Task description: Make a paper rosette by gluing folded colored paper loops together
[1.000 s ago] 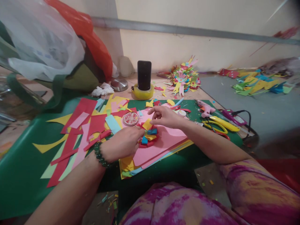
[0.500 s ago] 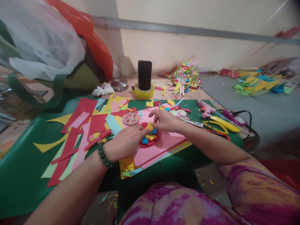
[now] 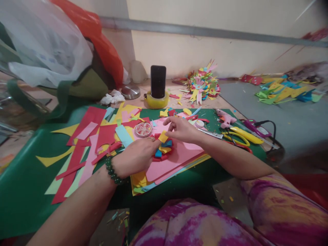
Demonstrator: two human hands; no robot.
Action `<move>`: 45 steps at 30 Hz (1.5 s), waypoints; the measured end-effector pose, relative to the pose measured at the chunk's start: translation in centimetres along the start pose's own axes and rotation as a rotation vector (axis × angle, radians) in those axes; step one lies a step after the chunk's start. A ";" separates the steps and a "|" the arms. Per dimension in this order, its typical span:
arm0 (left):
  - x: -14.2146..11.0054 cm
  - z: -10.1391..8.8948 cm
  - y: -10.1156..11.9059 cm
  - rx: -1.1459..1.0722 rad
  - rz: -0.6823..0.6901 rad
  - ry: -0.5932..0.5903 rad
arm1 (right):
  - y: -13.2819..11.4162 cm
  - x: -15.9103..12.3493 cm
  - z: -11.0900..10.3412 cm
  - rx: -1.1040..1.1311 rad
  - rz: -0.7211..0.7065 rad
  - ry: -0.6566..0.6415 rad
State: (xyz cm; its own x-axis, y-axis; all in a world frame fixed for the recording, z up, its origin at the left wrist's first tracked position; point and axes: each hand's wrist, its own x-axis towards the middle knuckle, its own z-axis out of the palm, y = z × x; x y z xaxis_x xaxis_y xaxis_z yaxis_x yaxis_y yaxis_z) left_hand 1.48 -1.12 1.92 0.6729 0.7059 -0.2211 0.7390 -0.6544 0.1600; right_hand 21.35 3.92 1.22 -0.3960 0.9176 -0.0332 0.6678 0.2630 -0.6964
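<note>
A layered paper flower, made of folded red, blue and yellow strips, lies on pink paper sheets. My left hand, with a green bead bracelet at the wrist, is closed at the flower's left side, its fingertips partly hidden. Between the two hands a folded yellow paper strip stands up at the flower's upper edge, by my left fingertips. From the right, my right hand hovers close to that strip. Its thumb and forefinger are bent and apart, with nothing visible between them.
Red, yellow and green paper strips cover the left of the green mat. A round clear case lies above my left hand. Scissors, a pink glue gun and a yellow cutter lie right. A phone stands behind.
The yellow strip has shifted slightly up and left, with my left fingertips beside it. My right hand has barely moved.
</note>
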 end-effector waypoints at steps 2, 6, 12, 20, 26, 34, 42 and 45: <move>-0.1 -0.2 0.0 -0.018 0.000 -0.010 | 0.1 0.1 -0.2 0.071 -0.003 -0.012; -0.1 -0.2 0.0 0.001 -0.003 0.008 | 0.1 0.1 0.3 0.022 0.012 -0.019; 0.1 0.5 -0.3 0.017 0.016 0.025 | -0.2 -0.2 1.1 -0.210 0.052 -0.038; 0.4 0.2 0.3 0.038 -0.001 -0.010 | -0.6 -0.4 0.9 -0.297 0.039 -0.093; 0.5 0.3 0.3 0.018 0.000 0.008 | -0.6 -0.3 0.8 -0.327 -0.015 -0.095; 0.5 0.3 0.2 0.033 0.006 0.003 | -0.6 -0.4 0.9 -0.347 -0.012 -0.082; 0.3 0.2 0.3 0.037 -0.020 -0.014 | -0.4 -0.1 1.1 -0.356 0.023 -0.090; 0.2 0.2 0.0 0.005 -0.009 0.025 | -0.7 -0.2 1.1 -0.331 0.026 -0.094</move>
State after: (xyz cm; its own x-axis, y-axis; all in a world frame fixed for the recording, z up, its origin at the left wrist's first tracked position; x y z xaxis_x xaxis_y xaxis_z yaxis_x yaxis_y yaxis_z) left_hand 1.63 -1.05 1.67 0.6666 0.7185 -0.1986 0.7452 -0.6491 0.1531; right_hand 20.28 3.17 0.88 -0.4217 0.8981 -0.1245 0.8406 0.3358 -0.4249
